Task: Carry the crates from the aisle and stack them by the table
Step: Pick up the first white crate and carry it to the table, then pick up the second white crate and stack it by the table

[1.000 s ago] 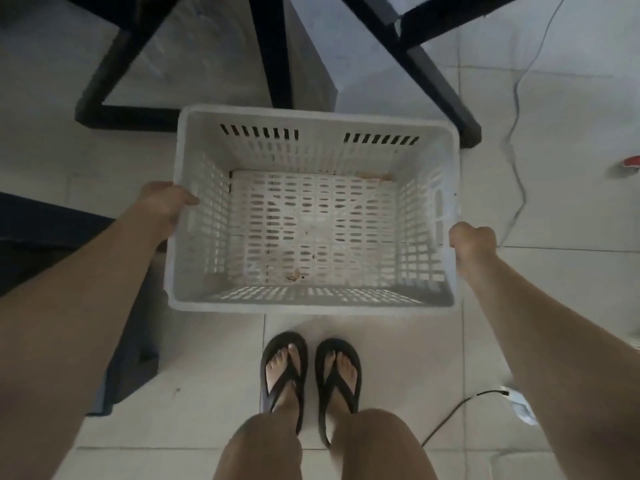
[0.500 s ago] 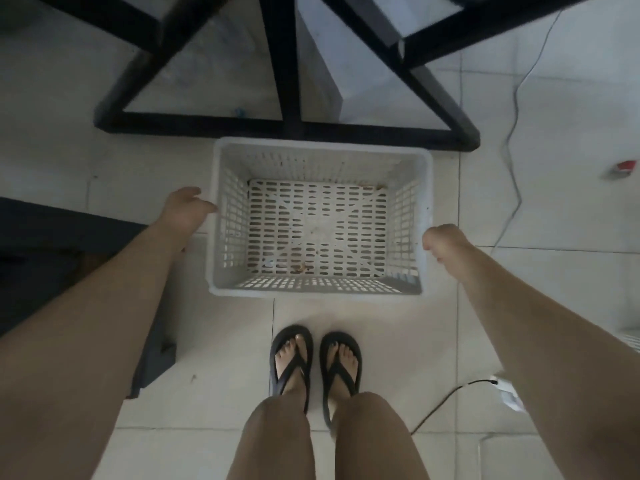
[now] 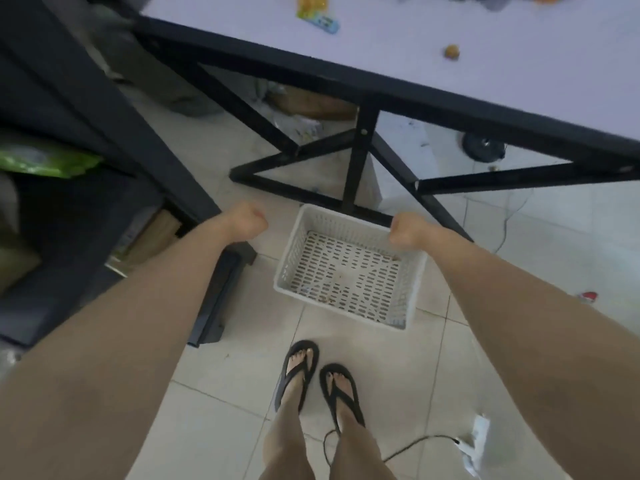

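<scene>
A white slotted plastic crate (image 3: 293,259) stands empty on the tiled floor, its far side against the black leg frame (image 3: 356,168) of the table (image 3: 398,39). My left hand (image 3: 246,220) is curled into a fist above the floor, left of the crate and apart from it. My right hand (image 3: 406,231) is also curled shut; it overlaps the crate's far right corner in view and has nothing in it. No other crate shows.
A dark shelf unit (image 3: 69,98) with a green bag fills the left side. My feet in black flip-flops (image 3: 298,372) stand just before the crate. A white power strip (image 3: 479,439) with a black cable lies at lower right; a small red item (image 3: 587,296) lies to the right.
The crate went down onto the floor by the table frame and both hands let go of its sides. My hands rose and closed, and the view lifted, showing the tabletop.
</scene>
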The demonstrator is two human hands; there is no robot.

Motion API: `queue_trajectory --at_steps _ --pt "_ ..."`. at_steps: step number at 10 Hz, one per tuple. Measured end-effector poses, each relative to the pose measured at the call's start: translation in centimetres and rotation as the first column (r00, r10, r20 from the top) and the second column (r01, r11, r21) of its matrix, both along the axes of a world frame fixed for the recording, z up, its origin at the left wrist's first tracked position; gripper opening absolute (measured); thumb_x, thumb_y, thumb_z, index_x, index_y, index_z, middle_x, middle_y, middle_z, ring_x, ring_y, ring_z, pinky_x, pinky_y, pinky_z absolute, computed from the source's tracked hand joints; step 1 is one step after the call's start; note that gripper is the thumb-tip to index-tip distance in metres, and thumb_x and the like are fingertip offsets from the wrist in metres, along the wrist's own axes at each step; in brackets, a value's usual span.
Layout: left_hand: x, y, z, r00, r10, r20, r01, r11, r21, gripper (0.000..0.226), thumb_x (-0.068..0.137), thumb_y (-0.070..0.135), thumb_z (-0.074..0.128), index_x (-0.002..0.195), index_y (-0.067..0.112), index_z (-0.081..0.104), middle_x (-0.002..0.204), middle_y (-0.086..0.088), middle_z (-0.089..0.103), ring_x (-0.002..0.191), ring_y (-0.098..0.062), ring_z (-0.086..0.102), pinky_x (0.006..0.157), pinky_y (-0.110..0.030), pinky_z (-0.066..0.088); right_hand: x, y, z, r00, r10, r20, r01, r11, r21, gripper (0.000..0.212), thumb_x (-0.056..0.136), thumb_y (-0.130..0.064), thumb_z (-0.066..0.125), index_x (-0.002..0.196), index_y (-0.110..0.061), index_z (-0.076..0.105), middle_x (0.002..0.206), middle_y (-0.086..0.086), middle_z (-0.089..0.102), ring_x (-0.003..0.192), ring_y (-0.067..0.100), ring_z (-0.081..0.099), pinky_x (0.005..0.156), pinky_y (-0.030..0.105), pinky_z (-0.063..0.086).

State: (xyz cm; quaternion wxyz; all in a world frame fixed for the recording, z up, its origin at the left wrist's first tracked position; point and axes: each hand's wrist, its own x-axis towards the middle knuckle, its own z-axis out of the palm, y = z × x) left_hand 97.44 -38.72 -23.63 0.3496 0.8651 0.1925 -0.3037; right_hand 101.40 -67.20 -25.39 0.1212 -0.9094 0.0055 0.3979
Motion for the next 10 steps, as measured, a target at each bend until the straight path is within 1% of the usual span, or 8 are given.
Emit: queue_trajectory --at_steps 1,2,4,5,7,8,9,10 --pt "-5.3 1.8 2.2 0.997 0.071 0.005 -0.071 0.997 -0.029 0.015 0.091 0.005 0.047 0.087 0.004 0.061 0.083 -0.008 0.054 0.091 -0.023 0.052 0.082 -0.030 0.045 -0.6 4.2 3.3 0.983 0.178 0.039 -0.178 0.984 -0.002 0.037 0.093 -0.020 0.046 0.123 0.001 0.053 0.114 0.019 0.057 0.112 0.035 0.055 0.077 0.029 0.038" --pt "-11.8 4.0 4.7 0.994 0.096 -0.046 -0.095 0.995 0.017 0.020 0.094 0.011 0.047 0.101 -0.003 0.061 0.094 -0.014 0.061 0.093 -0.023 0.053 0.094 -0.033 0.047 -3.1 9.7 5.7 0.932 0.355 0.075 -0.355 0.935 -0.008 0.030 0.092 -0.018 0.044 0.116 -0.004 0.056 0.113 0.020 0.058 0.103 0.033 0.056 0.078 0.031 0.039" --pt "-26.5 12.2 9.0 0.931 0.363 -0.028 -0.350 0.914 0.204 0.032 0.091 0.016 0.051 0.116 0.001 0.064 0.119 -0.019 0.066 0.087 -0.018 0.053 0.077 -0.028 0.048 -12.0 23.6 9.6 0.724 0.687 0.060 -0.689 0.725 0.003 0.030 0.095 -0.014 0.041 0.116 0.000 0.057 0.116 0.017 0.058 0.113 0.032 0.053 0.086 0.031 0.042" --pt "-35.1 16.9 10.8 0.866 0.500 -0.008 -0.486 0.845 0.222 0.033 0.093 0.015 0.050 0.118 -0.002 0.062 0.110 -0.017 0.066 0.086 -0.019 0.054 0.060 -0.020 0.044 -18.2 30.2 10.6 0.610 0.792 0.033 -0.792 0.610 0.000 0.024 0.091 -0.018 0.045 0.107 -0.004 0.056 0.098 0.009 0.053 0.096 0.027 0.052 0.072 0.027 0.040" --pt "-55.0 26.7 12.4 0.713 0.700 -0.033 -0.666 0.692 0.280 0.021 0.093 0.016 0.049 0.105 0.004 0.062 0.097 -0.011 0.058 0.085 -0.025 0.056 0.067 -0.030 0.051 -33.7 43.5 11.6 0.448 0.894 -0.008 -0.893 0.448 0.040 0.032 0.089 -0.016 0.047 0.113 0.001 0.058 0.107 0.018 0.063 0.084 0.029 0.059 0.068 0.031 0.046" --pt "-64.5 31.9 13.0 0.607 0.793 -0.053 -0.759 0.599 0.258 0.024 0.092 0.013 0.048 0.105 -0.003 0.060 0.091 -0.017 0.057 0.069 -0.028 0.054 0.046 -0.024 0.035 -41.2 49.4 11.8 0.391 0.919 0.053 -0.919 0.386 0.083 0.026 0.088 -0.014 0.047 0.105 0.002 0.060 0.091 0.016 0.064 0.071 0.025 0.057 0.057 0.026 0.043" --pt "-72.2 35.9 14.0 0.478 0.878 0.006 -0.855 0.463 0.234 0.015 0.092 0.016 0.050 0.100 0.004 0.056 0.093 -0.015 0.058 0.079 -0.028 0.057 0.067 -0.030 0.044 -47.7 54.0 12.2 0.295 0.955 0.031 -0.955 0.293 0.052 0.014 0.088 -0.014 0.047 0.095 -0.004 0.055 0.068 0.007 0.054 0.056 0.019 0.051 0.049 0.024 0.039" --pt "-77.2 40.0 14.0 0.384 0.922 0.042 -0.903 0.366 0.226 0.025 0.092 0.016 0.051 0.107 -0.002 0.059 0.097 -0.016 0.061 0.084 -0.029 0.059 0.076 -0.034 0.044 -51.6 58.5 12.7 0.237 0.971 0.023 -0.970 0.235 0.068 0.021 0.088 -0.013 0.045 0.101 -0.003 0.058 0.079 0.011 0.059 0.058 0.018 0.054 0.048 0.022 0.039"
